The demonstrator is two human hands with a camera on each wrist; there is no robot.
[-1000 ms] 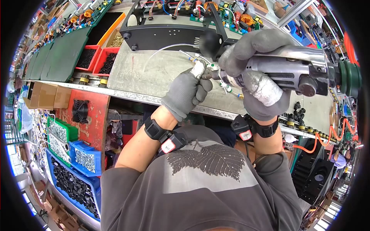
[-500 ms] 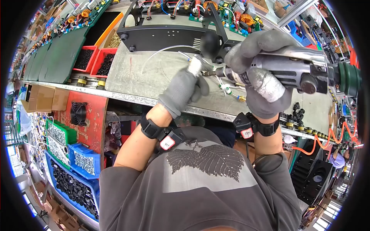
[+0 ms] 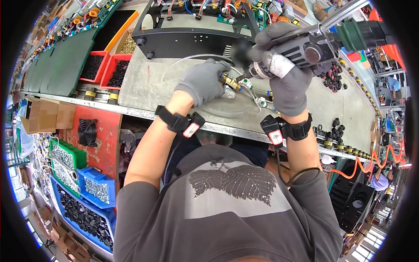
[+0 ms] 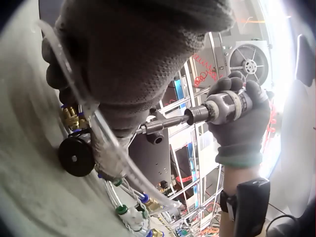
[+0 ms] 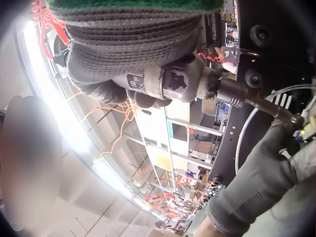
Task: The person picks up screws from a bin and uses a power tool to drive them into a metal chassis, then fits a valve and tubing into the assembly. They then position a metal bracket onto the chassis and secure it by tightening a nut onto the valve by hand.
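Note:
In the head view my gloved left hand pinches a brass fitting over the bench. A round black disc shows beside the fingers in the left wrist view. My gloved right hand grips a power screwdriver with a green rear end. The screwdriver's metal bit reaches right up to the left fingertips and the brass fitting. White push-fit connectors with green and blue collars hang by the fitting, and a clear tube curves past the left hand.
A black metal frame stands at the back of the metal bench. Red bins of small black parts are at its left. Small black parts lie at the right. Circuit boards sit behind the frame.
The left hand has turned over, bringing the brass fitting into sight. The screwdriver has swung, its rear end rising toward the back, while its tip stays near the left fingers.

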